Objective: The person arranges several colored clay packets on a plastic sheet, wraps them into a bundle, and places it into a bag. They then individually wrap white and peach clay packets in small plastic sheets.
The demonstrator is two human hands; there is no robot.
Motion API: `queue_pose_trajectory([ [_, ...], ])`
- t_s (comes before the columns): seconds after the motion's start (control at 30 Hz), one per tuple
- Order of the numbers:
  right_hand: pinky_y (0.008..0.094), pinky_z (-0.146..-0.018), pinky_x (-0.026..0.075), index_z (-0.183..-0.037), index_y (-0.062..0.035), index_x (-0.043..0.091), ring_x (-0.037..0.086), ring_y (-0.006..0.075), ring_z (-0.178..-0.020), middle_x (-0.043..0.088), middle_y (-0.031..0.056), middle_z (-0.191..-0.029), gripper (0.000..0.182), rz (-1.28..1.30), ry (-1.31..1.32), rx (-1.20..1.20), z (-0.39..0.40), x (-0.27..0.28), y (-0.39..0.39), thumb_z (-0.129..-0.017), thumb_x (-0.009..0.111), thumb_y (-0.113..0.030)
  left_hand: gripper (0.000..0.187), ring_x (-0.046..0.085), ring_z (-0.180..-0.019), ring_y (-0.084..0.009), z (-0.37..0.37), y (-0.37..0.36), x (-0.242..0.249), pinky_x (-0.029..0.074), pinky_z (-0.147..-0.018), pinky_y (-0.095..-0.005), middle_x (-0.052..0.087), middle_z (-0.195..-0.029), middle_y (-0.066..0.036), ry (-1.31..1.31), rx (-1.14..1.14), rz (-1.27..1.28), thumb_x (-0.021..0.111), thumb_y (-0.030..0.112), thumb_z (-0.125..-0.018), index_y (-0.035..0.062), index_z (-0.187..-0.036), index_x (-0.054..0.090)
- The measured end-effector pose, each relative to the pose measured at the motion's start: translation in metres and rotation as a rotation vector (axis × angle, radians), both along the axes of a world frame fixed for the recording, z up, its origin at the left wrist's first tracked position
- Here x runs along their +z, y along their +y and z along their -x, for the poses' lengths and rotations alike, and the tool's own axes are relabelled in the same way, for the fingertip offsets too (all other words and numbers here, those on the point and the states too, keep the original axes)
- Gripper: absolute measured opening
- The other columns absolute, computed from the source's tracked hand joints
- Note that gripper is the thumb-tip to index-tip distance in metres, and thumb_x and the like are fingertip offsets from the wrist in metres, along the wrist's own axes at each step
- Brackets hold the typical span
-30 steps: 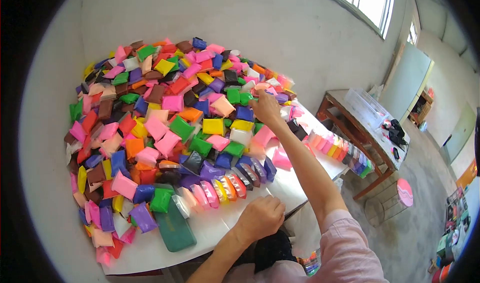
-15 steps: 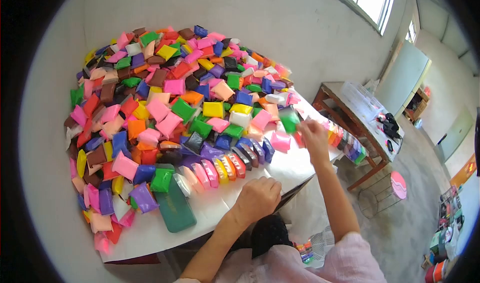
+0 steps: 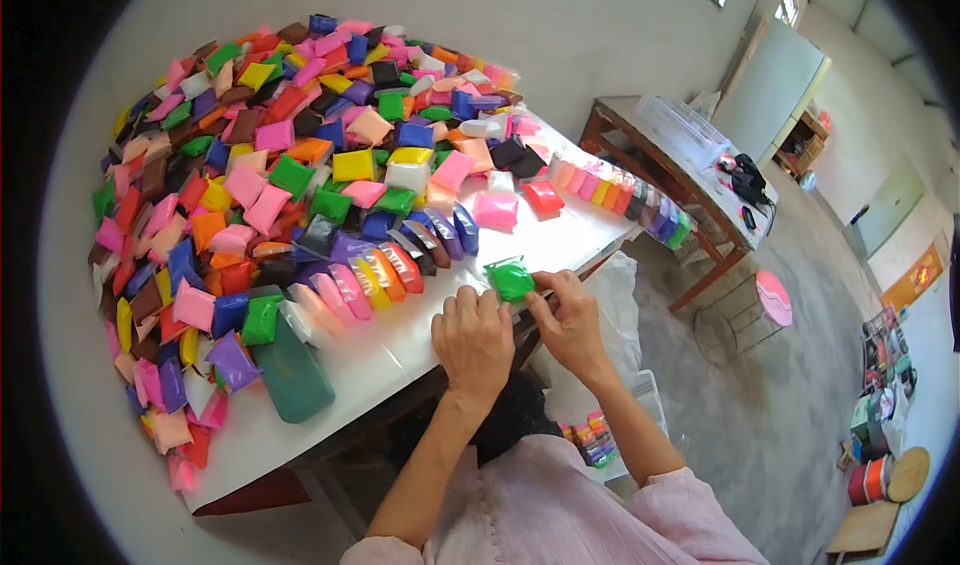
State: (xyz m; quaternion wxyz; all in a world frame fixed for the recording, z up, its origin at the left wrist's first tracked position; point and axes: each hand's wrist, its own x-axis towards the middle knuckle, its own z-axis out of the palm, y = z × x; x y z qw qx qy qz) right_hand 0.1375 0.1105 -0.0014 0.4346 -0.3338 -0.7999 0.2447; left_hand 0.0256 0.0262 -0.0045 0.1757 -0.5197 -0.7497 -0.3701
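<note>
Between my hands, at the front edge of the white table (image 3: 400,365), is a green packet (image 3: 511,279). My right hand (image 3: 572,322) pinches its right side. My left hand (image 3: 473,340) is at its lower left with the fingers curled; what they hold, if anything, is hidden. Left of my hands, a row of upright packets (image 3: 375,277) in several colours curves along the front of a large heap (image 3: 270,180). A pink packet (image 3: 495,210) and a red packet (image 3: 544,199) lie behind the green one. A dark green case (image 3: 293,377) rests near the front edge.
Another row of coloured packets (image 3: 617,197) lies at the table's right end. Beyond it stand a wooden table (image 3: 712,258) with a clear plastic box (image 3: 680,125) and a wire stool (image 3: 770,300) with a pink top. A white basket (image 3: 650,405) with packets is below the table edge.
The green packet and my right hand have come down and left, close to my left hand. Red and black packets now show behind. The whole view has shifted.
</note>
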Motion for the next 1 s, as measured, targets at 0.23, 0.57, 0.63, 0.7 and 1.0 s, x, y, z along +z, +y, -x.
queue_pose_trajectory([
  [0.23, 0.0400, -0.058, 0.049, -0.098, -0.0035, 0.064, 0.061, 0.0295, -0.065, 0.058, 0.0123, -0.086, 0.017, -0.298, -0.080, 0.008, -0.004, -0.014, 0.002, -0.084, 0.070, -0.010, 0.013, 0.054, -0.081, -0.0247, 0.006, 0.004, -0.007, 0.037, -0.072, -0.0400, 0.051, -0.082, -0.007, 0.078, -0.051, -0.067, 0.068, 0.018, -0.081, 0.0080, -0.083, 0.059],
  [0.57, 0.0386, -0.051, 0.044, -0.083, -0.0058, 0.059, 0.058, 0.0285, -0.059, 0.055, 0.0089, -0.076, 0.010, -0.464, -0.137, 0.006, -0.006, -0.011, 0.003, -0.082, 0.069, -0.007, 0.010, 0.051, -0.081, -0.0241, 0.011, 0.004, -0.006, 0.037, -0.073, -0.0394, 0.049, -0.083, -0.007, 0.240, -0.118, -0.034, 0.062, 0.013, -0.080, 0.0094, -0.080, 0.053],
  [0.63, 0.0387, -0.052, 0.046, -0.082, -0.0057, 0.057, 0.058, 0.0282, -0.060, 0.053, 0.0092, -0.076, 0.011, -0.467, -0.156, 0.009, -0.005, -0.012, 0.003, -0.082, 0.068, -0.008, 0.010, 0.051, -0.082, -0.0242, 0.011, 0.002, -0.006, 0.037, -0.073, -0.0394, 0.048, -0.083, -0.007, 0.256, -0.126, -0.018, 0.061, 0.013, -0.079, 0.0094, -0.080, 0.052],
  [0.7, 0.0387, -0.052, 0.046, -0.081, -0.0056, 0.056, 0.058, 0.0281, -0.061, 0.052, 0.0094, -0.076, 0.012, -0.449, -0.161, 0.015, -0.006, -0.015, 0.004, -0.082, 0.068, -0.009, 0.009, 0.051, -0.082, -0.0245, 0.012, 0.002, -0.008, 0.037, -0.074, -0.0397, 0.048, -0.083, -0.007, 0.247, -0.145, -0.030, 0.061, 0.012, -0.079, 0.0093, -0.080, 0.052],
  [1.0, 0.0369, -0.052, 0.046, -0.084, -0.0040, 0.056, 0.058, 0.0260, -0.063, 0.053, 0.0089, -0.076, 0.014, -0.583, -0.032, 0.063, -0.008, -0.025, -0.003, -0.079, 0.069, -0.006, 0.014, 0.053, -0.082, -0.0281, 0.011, -0.013, -0.005, 0.040, -0.074, -0.0403, 0.052, -0.087, -0.011, -0.064, -0.272, -0.115, 0.065, 0.003, -0.080, 0.0020, -0.091, 0.056],
])
